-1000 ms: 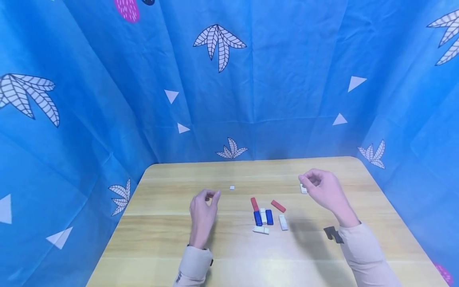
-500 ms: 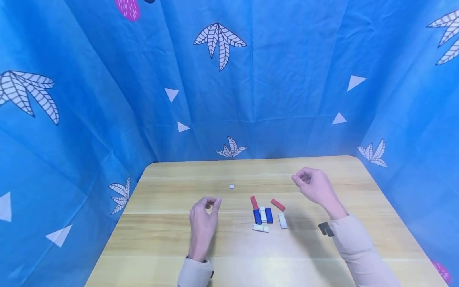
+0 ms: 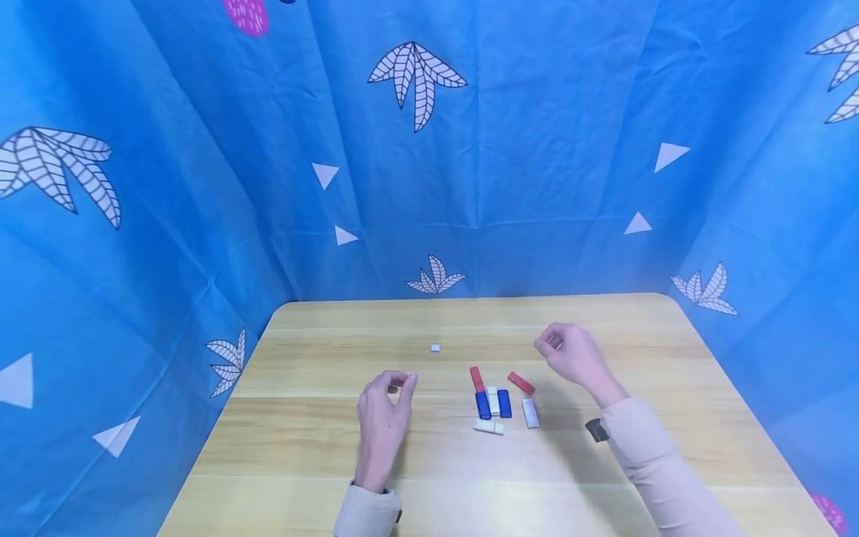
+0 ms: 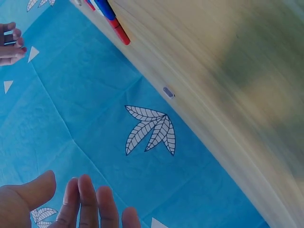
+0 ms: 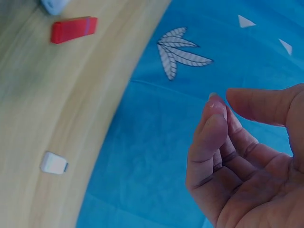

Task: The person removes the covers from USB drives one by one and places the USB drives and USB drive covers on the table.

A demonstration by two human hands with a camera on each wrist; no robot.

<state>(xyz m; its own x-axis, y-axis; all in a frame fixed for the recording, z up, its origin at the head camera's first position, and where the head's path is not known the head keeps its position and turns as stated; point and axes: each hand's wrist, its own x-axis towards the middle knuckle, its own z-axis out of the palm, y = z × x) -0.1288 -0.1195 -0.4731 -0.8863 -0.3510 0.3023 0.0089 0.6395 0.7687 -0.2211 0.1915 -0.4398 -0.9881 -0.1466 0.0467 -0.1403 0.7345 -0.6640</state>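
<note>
My left hand (image 3: 385, 414) hovers over the left half of the table, thumb and fingers apart with nothing between them. To the right, my right hand (image 3: 573, 356) hangs above the table; its fingers curl loosely, and the right wrist view shows no object in them. Between the hands lie several small sticks that look like USB sticks: a red one (image 3: 476, 379) end to end with a blue one (image 3: 482, 406), a white one (image 3: 493, 401), another blue one (image 3: 505, 403), a tilted red one (image 3: 521, 383), a white one (image 3: 530, 413) and a white one lying crosswise (image 3: 488, 426).
A tiny white block (image 3: 435, 348) lies farther back on the wooden table (image 3: 322, 335). In the right wrist view a small white piece (image 5: 53, 163) lies near the table's far edge; the right hand hides it in the head view. Blue patterned cloth (image 3: 537, 149) stands behind and at both sides.
My right hand has moved left, covering the white piece that showed beside it. The left hand has dropped slightly toward me. The sticks stay where they were.
</note>
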